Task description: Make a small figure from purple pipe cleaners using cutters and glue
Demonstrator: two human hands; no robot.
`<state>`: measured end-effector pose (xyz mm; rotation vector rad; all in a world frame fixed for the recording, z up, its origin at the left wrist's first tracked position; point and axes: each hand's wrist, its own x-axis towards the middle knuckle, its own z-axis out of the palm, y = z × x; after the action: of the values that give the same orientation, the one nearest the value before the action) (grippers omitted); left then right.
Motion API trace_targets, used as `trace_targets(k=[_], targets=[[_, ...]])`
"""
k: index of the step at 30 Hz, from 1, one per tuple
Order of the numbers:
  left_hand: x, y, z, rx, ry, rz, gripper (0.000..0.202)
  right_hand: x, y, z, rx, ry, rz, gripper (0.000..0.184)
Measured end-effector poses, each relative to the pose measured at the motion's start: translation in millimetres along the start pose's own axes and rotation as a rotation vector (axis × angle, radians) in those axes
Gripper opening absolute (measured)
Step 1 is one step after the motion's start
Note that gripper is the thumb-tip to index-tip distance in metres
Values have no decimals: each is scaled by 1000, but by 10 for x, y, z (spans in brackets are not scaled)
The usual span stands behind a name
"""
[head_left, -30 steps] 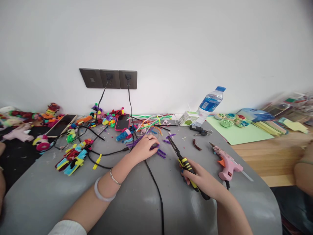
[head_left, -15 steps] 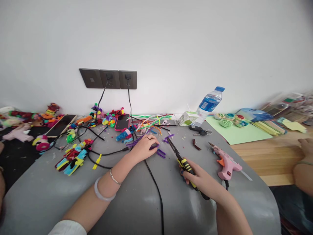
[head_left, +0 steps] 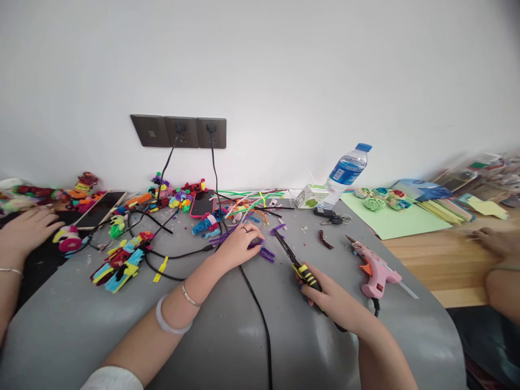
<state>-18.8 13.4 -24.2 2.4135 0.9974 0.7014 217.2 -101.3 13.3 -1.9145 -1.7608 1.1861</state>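
Observation:
My left hand (head_left: 240, 245) rests on the grey table with its fingers curled and the thumb pressed in against a purple pipe cleaner (head_left: 267, 253). Part of that piece is hidden beneath the fingers. In my right hand (head_left: 325, 290) are long-nose pliers (head_left: 289, 253) with yellow and black handles, their tips pointing up and left. Those tips touch or nearly touch another short purple piece (head_left: 281, 227). More purple pipe cleaners (head_left: 223, 236) lie behind my left wrist.
Black cables (head_left: 260, 309) run across the table (head_left: 227, 336). A pink glue gun (head_left: 379, 271) lies at right, with keys (head_left: 337, 219), a carton (head_left: 311, 196) and a water bottle (head_left: 345, 173) farther back. Pipe-cleaner figures (head_left: 122, 260) lie left. Other people's hands show at left (head_left: 28, 230) and right (head_left: 493, 244).
The pliers' tips have shifted slightly left onto or beside the short purple piece. At the left, another person's hand has come into view; the person's hand at right has moved left.

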Motion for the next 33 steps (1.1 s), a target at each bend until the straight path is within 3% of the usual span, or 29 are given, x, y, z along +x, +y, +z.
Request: trace_targets(k=[11, 24, 33], targets=[[-1, 7, -17, 6, -5, 2, 20, 12, -19, -125, 59, -152, 11, 15], [-1, 4, -7, 9, -17, -9, 20, 4, -40, -151, 97, -189, -9, 15], [11, 115, -30, -134, 88, -28, 50, 5, -6, -138, 80, -176, -12, 14]])
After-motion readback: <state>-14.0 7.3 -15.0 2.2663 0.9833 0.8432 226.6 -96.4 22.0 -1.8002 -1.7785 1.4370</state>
